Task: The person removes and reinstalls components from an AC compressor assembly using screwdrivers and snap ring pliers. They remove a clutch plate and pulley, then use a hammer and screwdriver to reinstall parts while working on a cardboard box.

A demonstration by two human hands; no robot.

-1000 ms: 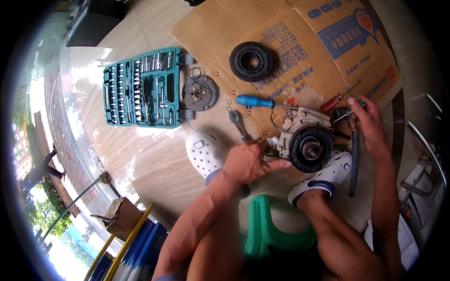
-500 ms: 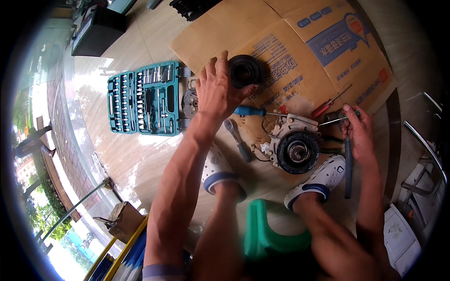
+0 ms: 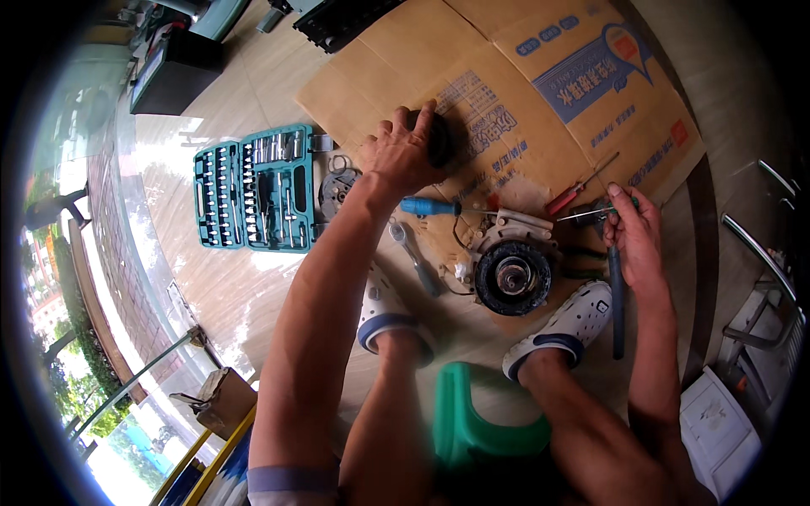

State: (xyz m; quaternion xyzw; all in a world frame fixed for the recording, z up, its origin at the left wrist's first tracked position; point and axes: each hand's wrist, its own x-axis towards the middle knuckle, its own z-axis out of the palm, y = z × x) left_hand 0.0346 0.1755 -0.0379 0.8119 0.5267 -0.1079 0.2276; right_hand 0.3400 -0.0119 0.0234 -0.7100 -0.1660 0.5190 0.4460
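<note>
While the person sits on a green stool (image 3: 472, 422) with both white clogs planted on the floor (image 3: 211, 287), the nearest work piece lies between the two hands: a round black motor assembly (image 3: 510, 274) in a pale housing, resting on the floor just ahead of the right clog (image 3: 569, 325). Just left of it a wrench (image 3: 413, 253) lies under the left forearm. The right hand (image 3: 637, 240), off to the right of the motor, is closed in a pinch round a slim screwdriver (image 3: 591, 214) near its tip, a dark long-handled tool (image 3: 618, 299) lying under the wrist. Farther out, the left hand (image 3: 405, 152) is spread with fingers curled over a black round pulley-like part (image 3: 437, 139) lying on flattened cardboard (image 3: 523, 93). That part looks stiff, heavy for its size and possibly greasy, so a full grip around the rim seems safer than fingertips. A blue-handled screwdriver (image 3: 430, 206) lies just nearer than that hand; left of it sit a metal disc (image 3: 337, 187) and an open teal socket set (image 3: 253, 187)
</note>
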